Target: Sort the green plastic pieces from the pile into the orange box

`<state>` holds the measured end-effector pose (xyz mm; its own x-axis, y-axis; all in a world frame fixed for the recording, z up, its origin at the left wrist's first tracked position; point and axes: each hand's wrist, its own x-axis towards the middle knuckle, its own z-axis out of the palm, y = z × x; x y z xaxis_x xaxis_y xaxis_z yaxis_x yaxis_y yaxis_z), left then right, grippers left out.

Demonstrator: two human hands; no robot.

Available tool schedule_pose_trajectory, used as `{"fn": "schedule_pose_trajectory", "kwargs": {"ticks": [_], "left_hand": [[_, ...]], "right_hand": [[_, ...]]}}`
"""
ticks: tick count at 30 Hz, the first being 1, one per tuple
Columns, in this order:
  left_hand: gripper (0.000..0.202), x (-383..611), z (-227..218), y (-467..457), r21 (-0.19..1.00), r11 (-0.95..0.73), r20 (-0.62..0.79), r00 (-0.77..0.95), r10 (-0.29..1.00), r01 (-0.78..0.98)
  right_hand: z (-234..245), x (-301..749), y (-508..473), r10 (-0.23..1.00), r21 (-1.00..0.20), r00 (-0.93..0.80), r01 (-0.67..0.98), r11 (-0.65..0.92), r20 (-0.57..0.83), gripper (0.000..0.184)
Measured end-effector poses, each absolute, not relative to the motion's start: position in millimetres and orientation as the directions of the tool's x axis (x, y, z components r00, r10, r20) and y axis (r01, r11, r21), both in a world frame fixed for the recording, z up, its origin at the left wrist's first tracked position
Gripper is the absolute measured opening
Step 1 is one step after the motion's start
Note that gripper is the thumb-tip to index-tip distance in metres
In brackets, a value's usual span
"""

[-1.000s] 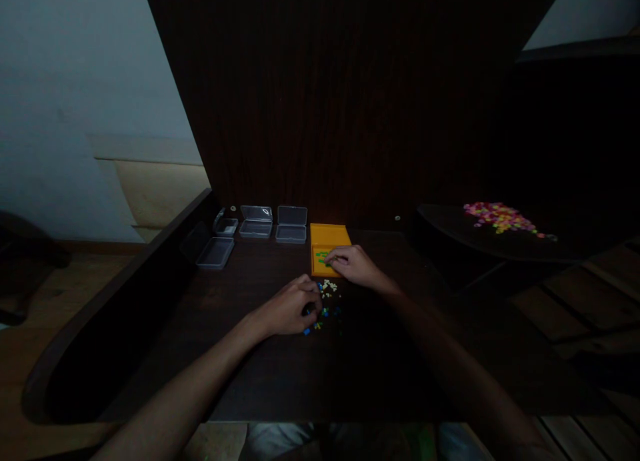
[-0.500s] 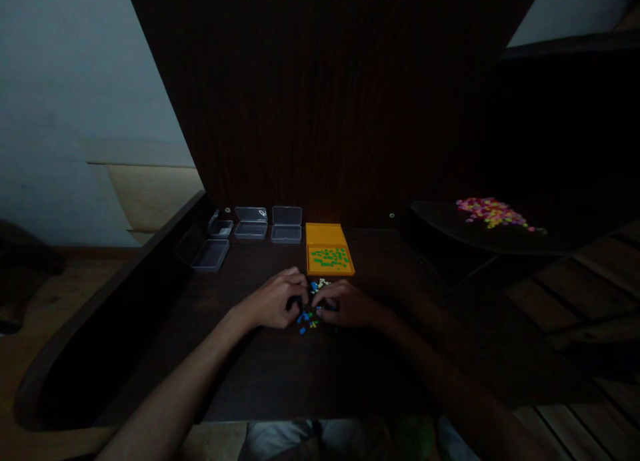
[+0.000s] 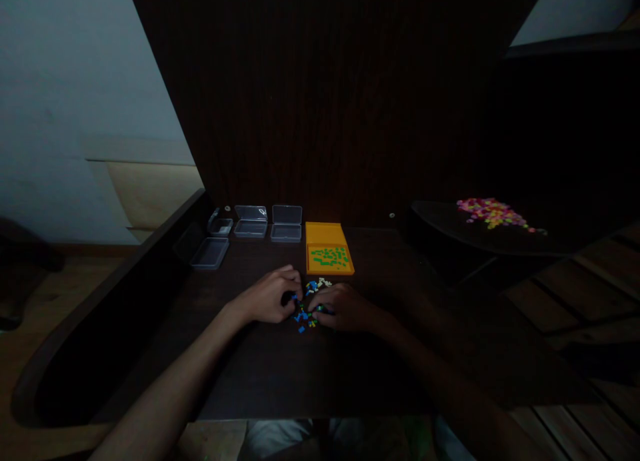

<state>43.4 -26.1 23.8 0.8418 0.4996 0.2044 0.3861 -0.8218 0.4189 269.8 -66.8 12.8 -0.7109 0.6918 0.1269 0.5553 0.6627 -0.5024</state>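
Orange box (image 3: pixel 327 236) sits open at the far middle of the desk (image 3: pixel 280 374), lid folded back flat. Its tray faces up with green pieces (image 3: pixel 330 256) spread inside. My reading: laid open that way so the tray stays reachable from the front.

Small coloured pieces (image 3: pixel 303 318) (blue, white, some yellow) lie in a loose heap on the desk just in front of the box, between the two hands.

Left hand (image 3: pixel 267 297): knuckles up, fingers curled narrow, tips at the heap's left edge.
Right hand (image 3: pixel 345 309): same posture, tips down on the heap's right edge. Both wrists appear low over the desk, which probably steadies the fingertips for such small pieces.

Too dark to tell whether either hand has a piece pinched.

Four clear boxes (image 3: pixel 286 225) are lined up left of the orange one, all open, well apart from the hands. They look empty, though the light is poor.

Side shelf (image 3: pixel 445 231) at right carries a separate scatter of pink and yellow pieces (image 3: pixel 493 212), out of reach of both hands.
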Motion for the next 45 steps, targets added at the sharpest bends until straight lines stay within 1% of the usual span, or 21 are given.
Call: {"fn": "schedule_pose_trajectory", "kwargs": {"ticks": [5,10,14,20,27,38,45], "left_hand": [[0.024,46.2,19.5,-26.1,0.479,-0.805,0.191,0.854,0.484,0.350],[0.028,45.4,18.4,-24.3,0.487,-0.801,0.165,0.863,0.477,0.349],[0.028,45.7,19.2,-24.4,0.498,-0.799,0.171,0.865,0.472,0.338],[0.026,44.7,19.9,-23.5,0.489,-0.805,0.163,0.871,0.463,0.336],[0.023,45.7,20.9,-26.4,0.497,-0.799,0.158,0.870,0.466,0.338],[0.019,46.7,15.9,-26.5,0.466,-0.803,0.156,0.859,0.488,0.372],[0.018,47.1,17.9,-26.9,0.465,-0.803,0.169,0.853,0.494,0.373]], "right_hand": [[10.6,269.9,-67.1,0.676,-0.493,-0.722,0.540,0.683,0.146,0.015],[6.9,270.3,-66.9,0.661,-0.474,-0.740,0.540,0.695,0.126,0.019],[6.5,269.9,-67.0,0.666,-0.461,-0.736,0.553,0.694,0.120,0.020],[7.7,270.4,-67.6,0.656,-0.463,-0.743,0.539,0.704,0.133,0.019],[8.9,270.0,-68.2,0.656,-0.479,-0.746,0.537,0.694,0.116,0.018],[4.2,267.1,-68.9,0.690,-0.426,-0.715,0.593,0.684,0.113,0.011],[3.7,267.2,-69.8,0.684,-0.425,-0.717,0.583,0.693,0.132,0.009]]}}
